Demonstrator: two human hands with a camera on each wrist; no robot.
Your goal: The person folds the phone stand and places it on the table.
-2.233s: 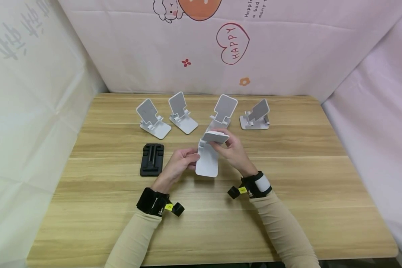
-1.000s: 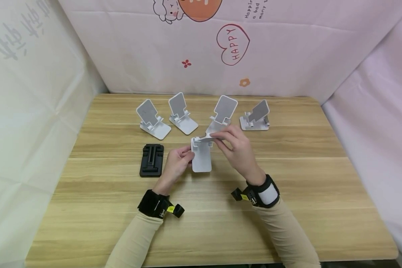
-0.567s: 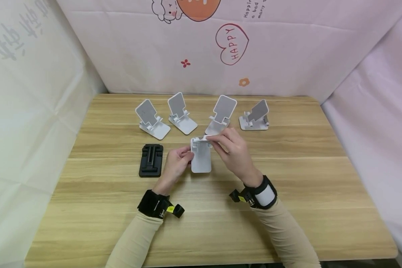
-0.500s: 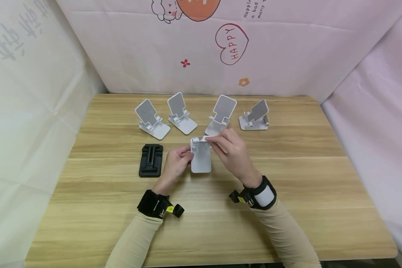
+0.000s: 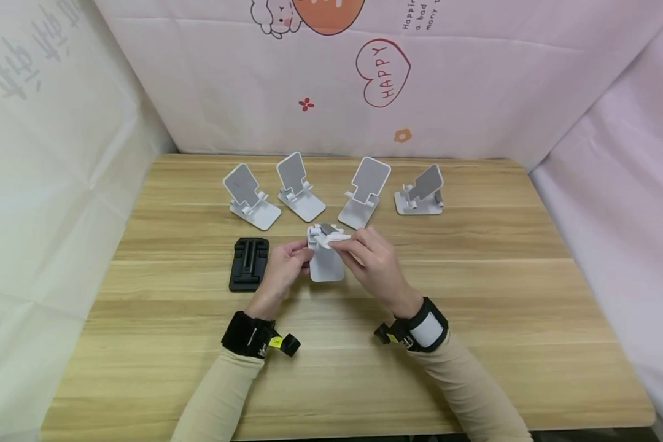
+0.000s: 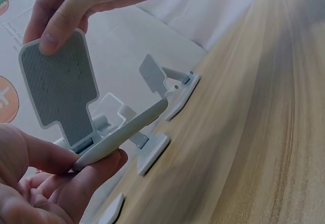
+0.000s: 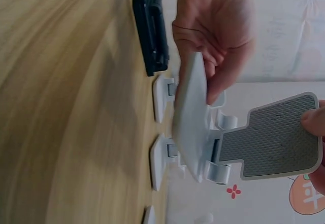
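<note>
A white phone stand [image 5: 327,267] is held up over the table between both hands. My left hand [image 5: 280,269] grips the left edge of its base, thumb on one face and fingers on the other, as the left wrist view shows. With thumb and fingertips my right hand [image 5: 377,265] pinches the far end of the grey-padded back plate [image 6: 61,84]. That plate stands swung up from the base at its hinge; in the right wrist view the padded plate [image 7: 277,137] sticks out well away from the base [image 7: 192,120].
Several white phone stands stand unfolded along the back: one at far left [image 5: 244,187], one beside it [image 5: 304,205], one right of middle [image 5: 371,179], one at far right [image 5: 428,183]. A folded black phone stand [image 5: 249,264] lies left of my left hand on the wooden table [image 5: 508,294].
The held stand has shifted left and turned straighter. My right hand has moved from beside the plate to pinching its end, lately drawing it left and towards me, so the plate's tilt has changed.
</note>
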